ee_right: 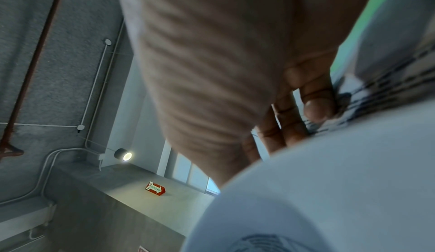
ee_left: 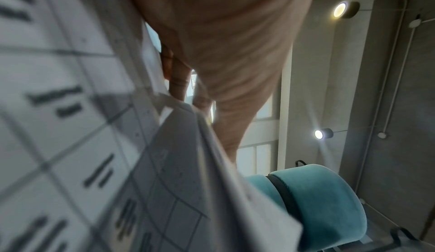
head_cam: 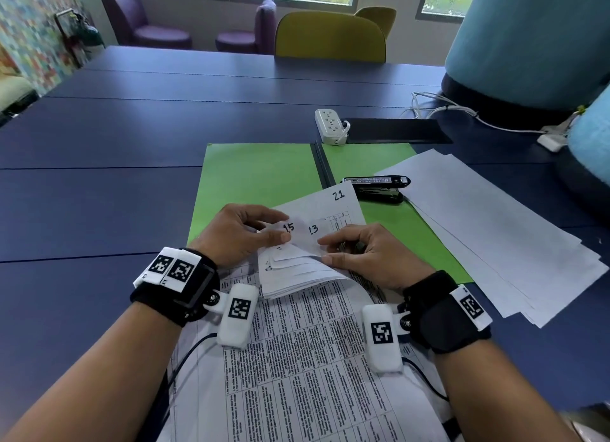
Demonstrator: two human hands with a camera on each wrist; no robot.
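Take the green folder [head_cam: 257,184], lying open on the blue table [head_cam: 99,177], as the marker. At its near left edge the left hand [head_cam: 241,233] has thumb and forefinger closed on the turned-up corner of a page numbered 15, the other fingers loosely bent above it. That page belongs to the printed sheets [head_cam: 307,359], a sheaf of dense tables that lies across the folder's near edge and runs back toward the person. Its far corners are lifted and fanned, showing 15, 13 and, flat behind them, 21. Just right of that, over the folder's near middle, the right hand [head_cam: 366,253] pinches the fan by the page marked 13, forefinger on top of the lifted corners and thumb at their lower edge, with the remaining fingers curled down on the paper. On the folder's right half, beyond the hands, lies a black stapler [head_cam: 376,187]. Off the folder's right edge spreads a pile of blank sheets [head_cam: 495,227].
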